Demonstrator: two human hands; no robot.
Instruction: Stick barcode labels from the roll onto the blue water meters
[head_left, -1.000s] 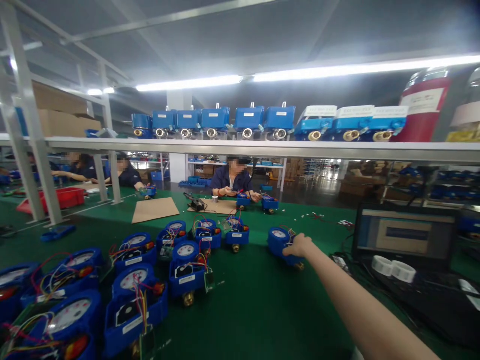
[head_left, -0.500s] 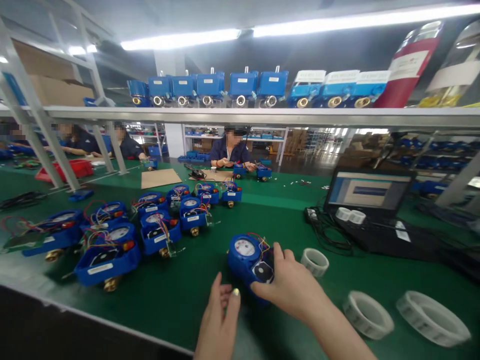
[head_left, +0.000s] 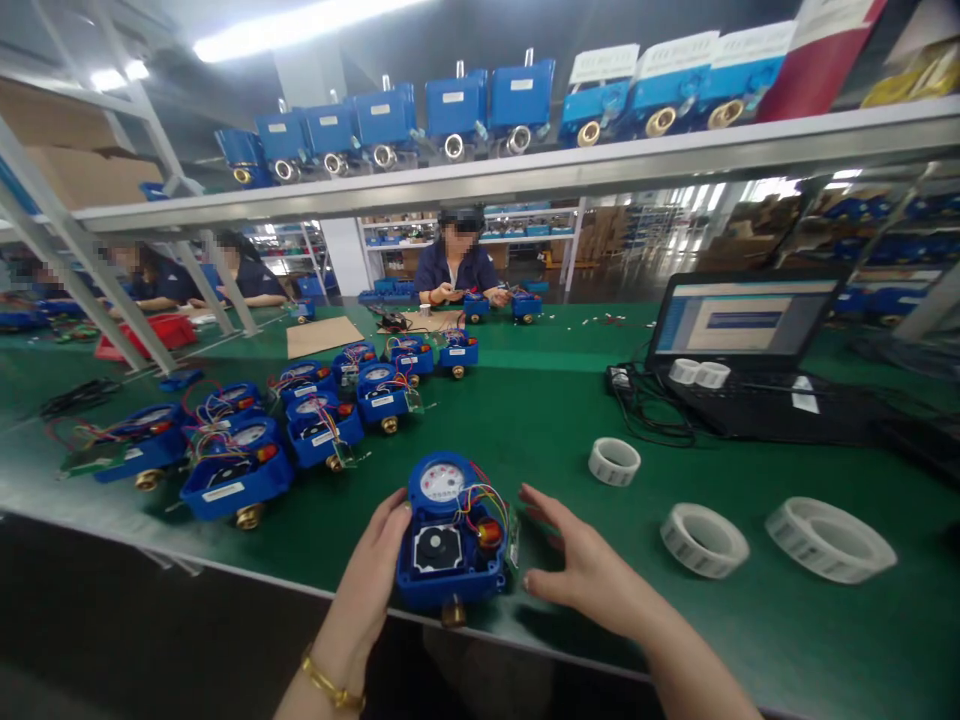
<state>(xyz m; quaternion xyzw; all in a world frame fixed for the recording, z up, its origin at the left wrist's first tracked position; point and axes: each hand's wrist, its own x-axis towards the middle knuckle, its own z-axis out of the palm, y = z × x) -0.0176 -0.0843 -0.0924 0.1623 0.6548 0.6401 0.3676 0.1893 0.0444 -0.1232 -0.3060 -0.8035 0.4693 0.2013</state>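
Note:
An open blue water meter with a white dial, coloured wires and a brass fitting sits at the near edge of the green table. My left hand grips its left side, fingers curled against the housing. My right hand hovers just right of the meter, fingers spread and holding nothing.
Several more blue meters with loose wires lie in rows to the left. White tape rolls lie to the right, near a laptop with cables. A shelf overhead carries more meters. People sit working across the table.
The meter has come from the far middle of the table to the near edge. My left hand now grips it, and my right hand has let go and opened beside it.

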